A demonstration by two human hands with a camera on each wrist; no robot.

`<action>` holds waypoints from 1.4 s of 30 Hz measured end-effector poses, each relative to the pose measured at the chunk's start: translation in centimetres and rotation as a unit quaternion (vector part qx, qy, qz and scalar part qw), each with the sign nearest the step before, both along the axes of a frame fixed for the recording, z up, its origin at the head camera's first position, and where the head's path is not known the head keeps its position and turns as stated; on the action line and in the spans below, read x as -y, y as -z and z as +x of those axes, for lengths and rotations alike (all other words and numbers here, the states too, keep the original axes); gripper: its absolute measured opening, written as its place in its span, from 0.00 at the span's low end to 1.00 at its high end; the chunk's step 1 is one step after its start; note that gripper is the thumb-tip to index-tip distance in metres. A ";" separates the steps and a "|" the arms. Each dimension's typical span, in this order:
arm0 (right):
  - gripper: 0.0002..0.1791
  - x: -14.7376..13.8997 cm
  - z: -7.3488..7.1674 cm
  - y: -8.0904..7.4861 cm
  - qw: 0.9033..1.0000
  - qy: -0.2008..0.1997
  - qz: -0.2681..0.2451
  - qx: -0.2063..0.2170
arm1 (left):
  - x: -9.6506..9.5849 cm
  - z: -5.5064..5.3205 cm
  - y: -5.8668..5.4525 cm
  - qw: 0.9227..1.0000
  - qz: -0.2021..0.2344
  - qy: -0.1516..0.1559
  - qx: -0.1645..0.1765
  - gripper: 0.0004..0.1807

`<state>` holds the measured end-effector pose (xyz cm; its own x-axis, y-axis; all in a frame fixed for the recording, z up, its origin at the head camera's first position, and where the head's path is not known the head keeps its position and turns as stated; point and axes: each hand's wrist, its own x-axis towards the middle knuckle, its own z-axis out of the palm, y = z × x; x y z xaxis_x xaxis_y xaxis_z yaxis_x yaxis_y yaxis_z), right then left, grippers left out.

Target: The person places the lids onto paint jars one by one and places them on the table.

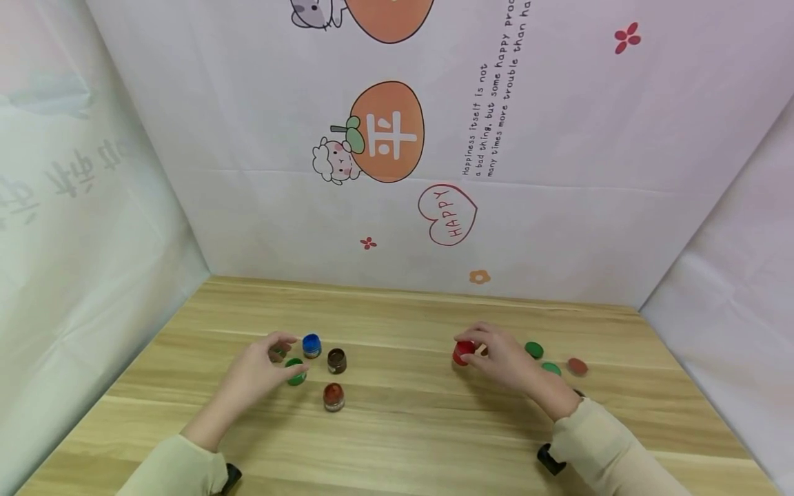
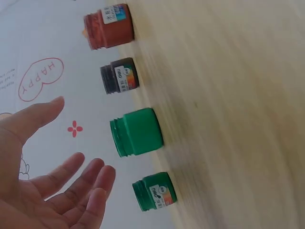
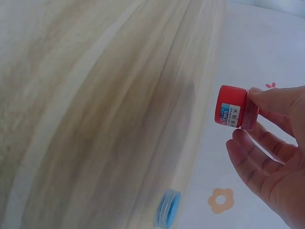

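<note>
My right hand [image 1: 502, 358] pinches a small red paint jar [image 3: 231, 107] by its neck, between thumb and fingertips. In the right wrist view the jar shows against the white wall sheet, with its label facing the camera. My left hand [image 1: 257, 372] is relaxed and holds nothing, thumb and fingers spread apart over a green jar [image 1: 296, 373]. Close by stand a blue jar [image 1: 311, 346], a dark brown jar [image 1: 337, 361] and a reddish-brown jar [image 1: 333, 397], all without lids. A second, darker green jar [image 2: 155, 192] is mostly hidden behind my left fingers in the head view.
Right of my right hand lie loose lids: a dark green lid [image 1: 534, 350], a lighter green lid [image 1: 551, 369] and a reddish lid [image 1: 577, 366]. A blue lid [image 3: 167, 209] shows in the right wrist view. Printed white sheets [image 1: 558, 207] wall the wooden table [image 1: 397, 441].
</note>
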<state>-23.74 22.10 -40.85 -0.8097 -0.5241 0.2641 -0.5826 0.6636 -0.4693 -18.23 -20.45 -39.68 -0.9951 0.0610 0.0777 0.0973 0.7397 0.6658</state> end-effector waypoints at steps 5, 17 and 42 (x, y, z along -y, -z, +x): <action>0.17 -0.4 -0.3 0.4 1.000 0.000 0.003 -0.002 | 0.3 -0.5 0.6 0.999 -0.031 0.004 0.026 0.34; 0.17 -0.9 -0.8 0.6 0.999 0.025 0.017 0.034 | -0.3 -1.4 1.3 0.996 -0.069 0.020 0.056 0.36; 0.17 -1.2 -1.2 1.0 0.999 0.034 0.025 0.032 | -0.8 -2.3 1.2 0.990 -0.121 0.038 0.061 0.21</action>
<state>-24.97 23.29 -41.89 -0.8579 -0.4792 0.1854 -0.5058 0.7237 -0.4695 -20.49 -19.67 -40.89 -0.9879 0.1387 -0.0697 0.0887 0.8728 0.4800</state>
